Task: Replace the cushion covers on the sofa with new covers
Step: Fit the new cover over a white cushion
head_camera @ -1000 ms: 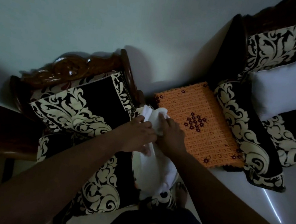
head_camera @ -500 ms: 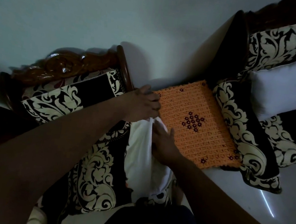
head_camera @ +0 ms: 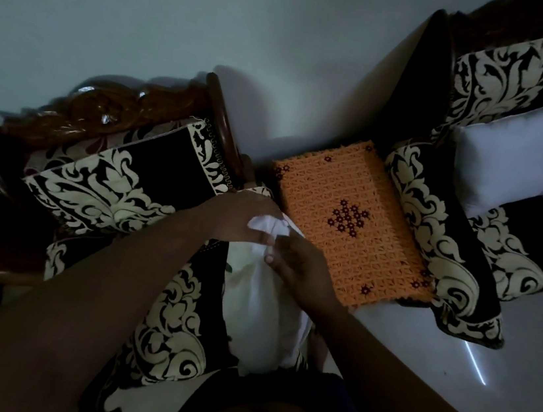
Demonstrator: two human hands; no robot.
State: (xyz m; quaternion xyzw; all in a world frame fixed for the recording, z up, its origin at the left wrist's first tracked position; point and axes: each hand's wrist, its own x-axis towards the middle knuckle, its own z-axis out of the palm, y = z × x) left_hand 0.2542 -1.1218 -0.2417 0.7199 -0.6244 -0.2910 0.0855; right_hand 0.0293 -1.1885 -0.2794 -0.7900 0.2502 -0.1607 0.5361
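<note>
Left hand lowered (gripping white cushion)

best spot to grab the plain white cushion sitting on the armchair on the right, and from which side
Take the white cushion by its upper right corner, coming from above. It leans tilted against the patterned backrest with that corner standing free, while its lower edge is tucked against the seat cushion. This is only a judgement; both hands are busy on the white fabric.

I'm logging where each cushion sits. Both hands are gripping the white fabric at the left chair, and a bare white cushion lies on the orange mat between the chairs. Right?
Not quite. In the head view the bare white cushion sits on the right chair, not on the orange mat. The rest holds: the left hand and right hand both grip the white fabric.
</note>
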